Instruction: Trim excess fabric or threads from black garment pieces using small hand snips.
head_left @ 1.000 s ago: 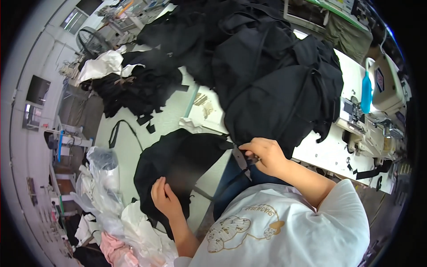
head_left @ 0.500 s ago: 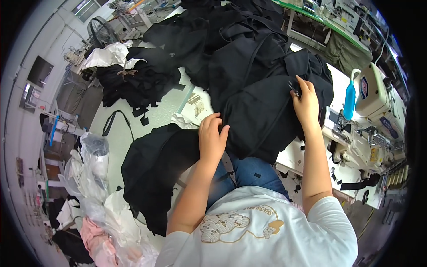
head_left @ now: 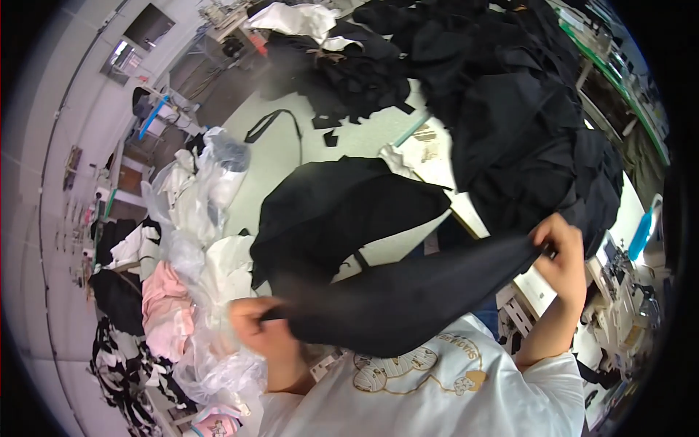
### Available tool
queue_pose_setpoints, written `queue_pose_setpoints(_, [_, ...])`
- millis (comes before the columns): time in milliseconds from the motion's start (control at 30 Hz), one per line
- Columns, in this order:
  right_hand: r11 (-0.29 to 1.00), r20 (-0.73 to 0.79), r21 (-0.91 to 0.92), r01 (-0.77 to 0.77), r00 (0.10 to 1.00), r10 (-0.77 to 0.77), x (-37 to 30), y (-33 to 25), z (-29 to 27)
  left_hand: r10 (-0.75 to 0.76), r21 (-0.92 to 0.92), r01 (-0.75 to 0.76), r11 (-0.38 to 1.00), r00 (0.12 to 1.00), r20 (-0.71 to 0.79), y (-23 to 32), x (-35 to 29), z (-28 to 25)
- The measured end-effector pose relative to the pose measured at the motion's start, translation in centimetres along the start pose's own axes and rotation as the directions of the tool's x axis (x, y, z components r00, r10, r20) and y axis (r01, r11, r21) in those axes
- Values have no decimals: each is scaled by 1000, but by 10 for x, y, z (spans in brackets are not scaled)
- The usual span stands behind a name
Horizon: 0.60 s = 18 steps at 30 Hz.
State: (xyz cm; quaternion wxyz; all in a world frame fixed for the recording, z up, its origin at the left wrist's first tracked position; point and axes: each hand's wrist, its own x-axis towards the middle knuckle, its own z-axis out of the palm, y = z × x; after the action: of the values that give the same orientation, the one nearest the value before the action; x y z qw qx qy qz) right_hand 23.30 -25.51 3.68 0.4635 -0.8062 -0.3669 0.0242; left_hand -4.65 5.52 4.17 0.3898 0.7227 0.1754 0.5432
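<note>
A piece of black fabric (head_left: 408, 298) hangs stretched in front of my shirt, between both hands. My left hand (head_left: 262, 331), partly blurred, is closed on its left end. At the upper right end my right hand (head_left: 564, 255) pinches the cloth; a small dark thing shows among its fingers, too little of it to name. Just beyond, another black fabric panel (head_left: 328, 204) lies curved on the pale table (head_left: 247, 178); I cannot tell whether it joins the held piece.
A large heap of black cloth (head_left: 524, 124) covers the far right. Small black pieces (head_left: 357, 80) and white sheeting (head_left: 295, 20) lie at the back. Clear plastic bags (head_left: 222, 171) and pink cloth (head_left: 167, 306) are at the left. A sewing machine (head_left: 637, 284) stands at the right.
My left hand has moved down and left, and my right hand down. Black fabric is now stretched between them. The view has turned left; the dark-bladed tool in my right hand is no longer clear.
</note>
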Motion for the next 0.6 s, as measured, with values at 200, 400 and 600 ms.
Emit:
queue_pose_setpoints(200, [913, 297, 311, 265, 885, -358, 76, -75, 110, 275, 650, -102, 753, 946, -170, -30, 122, -101])
queue_pose_setpoints(400, [982, 119, 86, 169, 977, -179, 134, -25, 232, -134, 718, -98, 689, 956, 260, -163, 159, -40])
queue_pose_setpoints(600, [999, -28, 34, -25, 999, 26, 78, 17, 201, -333, 725, -179, 665, 798, 503, -202, 41, 6])
